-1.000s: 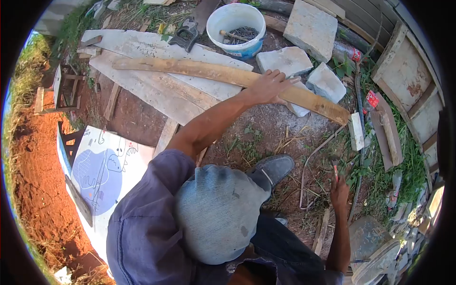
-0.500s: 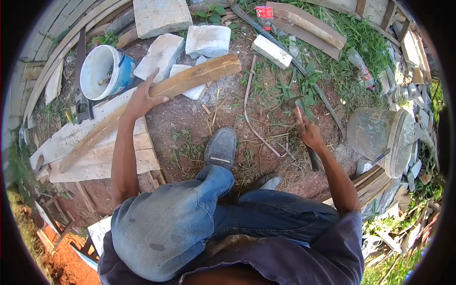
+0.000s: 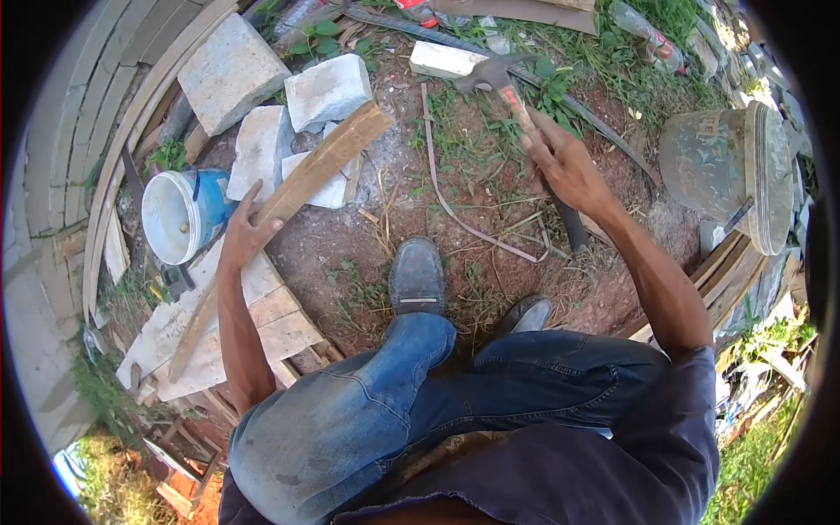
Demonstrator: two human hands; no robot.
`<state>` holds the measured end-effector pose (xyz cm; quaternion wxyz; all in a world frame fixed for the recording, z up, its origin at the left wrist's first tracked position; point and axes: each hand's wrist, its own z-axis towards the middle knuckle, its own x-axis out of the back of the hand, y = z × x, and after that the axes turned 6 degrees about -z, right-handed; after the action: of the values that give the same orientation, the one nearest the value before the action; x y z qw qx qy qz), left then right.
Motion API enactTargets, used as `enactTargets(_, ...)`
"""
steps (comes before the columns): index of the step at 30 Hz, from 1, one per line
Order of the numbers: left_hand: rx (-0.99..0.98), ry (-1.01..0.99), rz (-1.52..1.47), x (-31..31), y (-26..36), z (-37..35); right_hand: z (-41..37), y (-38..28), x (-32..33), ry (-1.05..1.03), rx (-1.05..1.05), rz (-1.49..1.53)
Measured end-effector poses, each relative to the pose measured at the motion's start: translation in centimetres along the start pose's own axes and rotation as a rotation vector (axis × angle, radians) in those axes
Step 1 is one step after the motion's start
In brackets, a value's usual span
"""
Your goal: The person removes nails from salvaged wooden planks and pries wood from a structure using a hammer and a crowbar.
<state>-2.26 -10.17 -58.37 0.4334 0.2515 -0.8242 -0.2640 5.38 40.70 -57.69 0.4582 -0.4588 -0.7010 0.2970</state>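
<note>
A long wooden beam (image 3: pixel 328 157) slants across the left side, its far end over pale stone blocks and its lower end above a wide board. My left hand (image 3: pixel 249 229) grips the beam around its middle, thumb on the upper face. In my right hand (image 3: pixel 564 166) is a claw hammer (image 3: pixel 506 87), held by its handle. The hammer is raised off the ground with its metal head toward a white block (image 3: pixel 444 59), to the right of the beam and apart from it.
A blue-white bucket (image 3: pixel 175 219) stands left, beside a handsaw handle (image 3: pixel 178 282). A larger grey bucket (image 3: pixel 713 166) leans at right. Stone blocks (image 3: pixel 232 74) lie ahead; a strap (image 3: pixel 446 203) and a dark pipe (image 3: pixel 604 131) cross the ground.
My right hand has lifted the hammer from low near the ground, bringing it closer to the camera. My left hand still grips the beam. The whole view has shifted and turned.
</note>
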Motion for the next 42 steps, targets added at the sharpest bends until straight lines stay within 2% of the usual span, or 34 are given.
enactTargets(2,-0.025,-0.002,0.008,-0.1,-0.4,0.2,2.3,-1.4,0.1,0.053,0.338,-0.37)
enactTargets(3,0.001,-0.003,-0.025,0.1,-0.2,0.4,3.5,-2.2,0.2,0.066,0.324,-0.348)
enactTargets(5,0.034,-0.009,-0.118,0.4,-0.5,0.9,6.0,-3.5,0.0,-0.027,0.37,-0.501)
enactTargets(8,0.069,-0.071,-0.127,1.1,-0.8,1.6,9.4,-3.4,-0.8,0.011,0.438,-0.378)
enactTargets(12,0.127,-0.128,-0.209,1.7,-1.3,2.5,11.6,-0.3,-2.5,0.045,0.351,-0.289)
enactTargets(14,0.143,-0.185,-0.369,2.1,-1.6,2.9,11.6,1.4,-2.8,0.011,0.307,-0.237)
enactTargets(17,0.168,-0.133,-0.407,1.7,-1.0,2.6,11.0,2.7,-2.8,-0.069,0.204,-0.184)
enactTargets(18,0.177,-0.131,-0.404,1.7,-0.7,2.5,10.8,2.9,-2.9,-0.101,0.13,-0.17)
enactTargets(21,0.162,-0.07,-0.343,1.5,-0.2,2.5,11.0,4.9,-4.0,-0.057,0.202,-0.195)
enactTargets(25,0.143,-0.07,-0.215,1.8,-0.4,2.5,10.2,4.6,-4.4,-0.08,0.139,-0.181)
enactTargets(27,0.135,-0.078,-0.133,2.1,-0.5,2.3,9.5,3.4,-4.3,-0.235,-0.109,0.001)
enactTargets(29,0.167,0.003,0.092,2.2,-0.4,2.1,8.9,3.2,-4.4,-0.209,-0.091,-0.009)
enactTargets(31,0.149,0.044,0.149,1.9,-0.3,1.8,8.5,3.4,-4.6,-0.182,-0.069,-0.024)
enactTargets(33,0.127,0.088,0.204,1.5,0.1,1.5,8.4,4.5,-4.8,-0.166,0.042,-0.119)
enactTargets(35,-0.085,0.258,0.277,0.9,0.9,1.0,7.8,5.0,-4.7,-0.131,0.095,-0.173)
enactTargets(36,-0.094,0.268,0.266,0.4,2.0,1.3,7.6,5.2,-4.6,-0.103,0.142,-0.218)
enactTargets(38,-0.364,0.233,0.305,-0.7,4.7,2.9,7.3,5.7,-4.5,-0.025,0.228,-0.301)
enactTargets(40,-0.304,0.02,0.282,-1.8,7.9,4.8,6.8,4.1,-3.8,0.049,0.319,-0.381)
enactTargets(41,-0.306,0.036,0.275,-2.6,8.1,5.8,5.9,1.8,-2.9,-0.029,0.189,-0.321)
enactTargets(42,-0.269,-0.058,0.28,-3.3,8.1,6.8,5.3,0.1,-2.4,-0.103,0.059,-0.263)
